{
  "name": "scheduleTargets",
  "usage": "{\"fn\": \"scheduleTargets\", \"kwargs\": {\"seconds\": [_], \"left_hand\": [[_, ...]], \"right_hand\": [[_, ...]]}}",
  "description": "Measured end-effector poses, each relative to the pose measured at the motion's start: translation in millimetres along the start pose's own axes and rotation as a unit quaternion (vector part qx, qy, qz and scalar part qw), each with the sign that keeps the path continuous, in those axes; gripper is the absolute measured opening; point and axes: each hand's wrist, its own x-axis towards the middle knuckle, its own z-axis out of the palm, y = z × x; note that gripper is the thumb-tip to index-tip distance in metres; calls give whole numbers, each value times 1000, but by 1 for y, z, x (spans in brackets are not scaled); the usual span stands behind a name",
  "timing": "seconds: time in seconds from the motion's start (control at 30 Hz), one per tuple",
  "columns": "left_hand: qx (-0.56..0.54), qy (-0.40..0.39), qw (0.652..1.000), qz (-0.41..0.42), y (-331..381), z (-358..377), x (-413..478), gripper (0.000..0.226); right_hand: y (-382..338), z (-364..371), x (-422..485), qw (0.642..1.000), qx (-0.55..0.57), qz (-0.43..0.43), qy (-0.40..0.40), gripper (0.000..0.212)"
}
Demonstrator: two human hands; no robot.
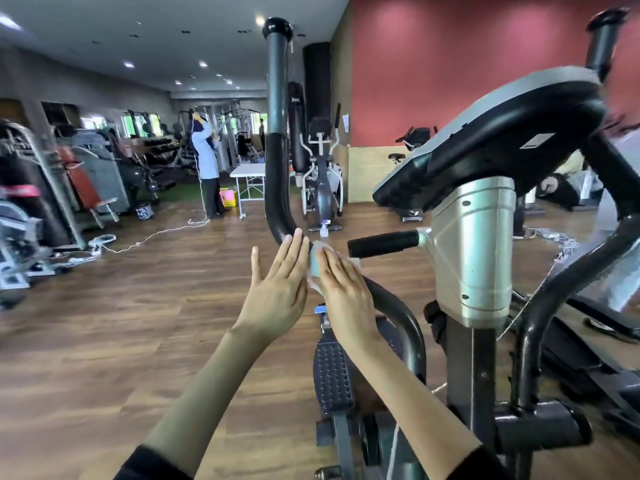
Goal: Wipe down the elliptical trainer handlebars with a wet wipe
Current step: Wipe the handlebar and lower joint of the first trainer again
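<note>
Head view: open wooden floor (121, 306) at 9 o'clock; silver post (474, 251) crowds 3 o'clock. Left hand (277, 292), fingers straight and together, touches the handlebar (277, 174) bend. Right hand (343, 289) presses the wipe (316, 263) there with flat fingers.

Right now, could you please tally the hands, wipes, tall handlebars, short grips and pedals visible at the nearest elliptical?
Hands: 2, left hand, right hand
Wet wipe: 1
Tall handlebars: 2, left handlebar, right handlebar
Short grip: 1
Pedal: 1
Total: 7
</note>
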Motion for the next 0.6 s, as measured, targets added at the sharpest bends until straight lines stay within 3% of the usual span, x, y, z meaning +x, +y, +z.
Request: {"fn": "scheduleTargets", "kwargs": {"seconds": [0.33, 0.6], "left_hand": [[39, -14, 999, -18, 13, -1, 0, 61], [54, 26, 998, 8, 5, 12, 1, 69]], "right_hand": [[35, -30, -30, 996, 42, 51, -57, 62], [25, -18, -28, 998, 53, 35, -23, 68]]}}
